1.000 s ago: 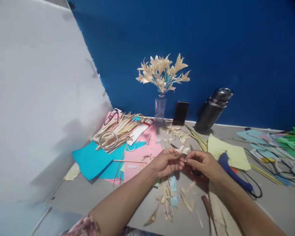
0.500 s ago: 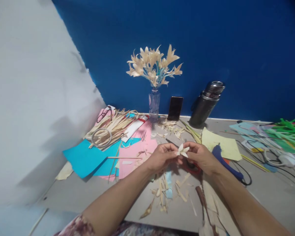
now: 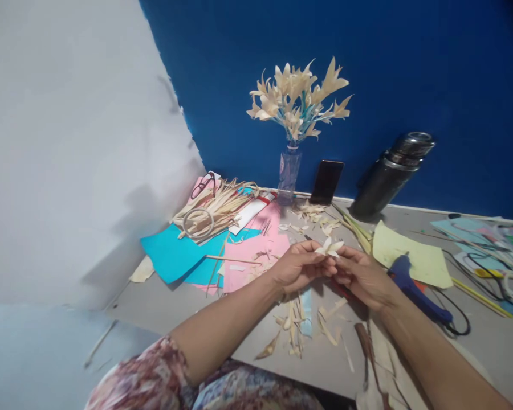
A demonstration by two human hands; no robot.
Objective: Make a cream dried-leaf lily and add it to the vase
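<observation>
A small cream flower (image 3: 330, 248) with pointed petals, apparently made of dried husk, is held up between my two hands over the table. My left hand (image 3: 298, 266) pinches it from the left, thumb and fingers together. From the right, my right hand (image 3: 361, 274) grips its lower side. The fingers cover the flower's base. Partly hidden beneath my right hand lies something red. Cream husk scraps (image 3: 294, 324) and a light blue strip (image 3: 306, 313) lie on the table below my hands.
A clear bottle (image 3: 289, 173) holds several husk flowers (image 3: 299, 97) by the blue wall. Beside it stand a phone (image 3: 326, 182) and a leaning dark flask (image 3: 387, 182). A blue glue gun (image 3: 419, 290) rests right of my hand. Blue paper (image 3: 173, 253) and a husk bundle (image 3: 218, 208) lie left.
My head view has turned left, so the scene sits farther right and tilts. My hands still hold the flower, which now shows at a slightly different angle.
</observation>
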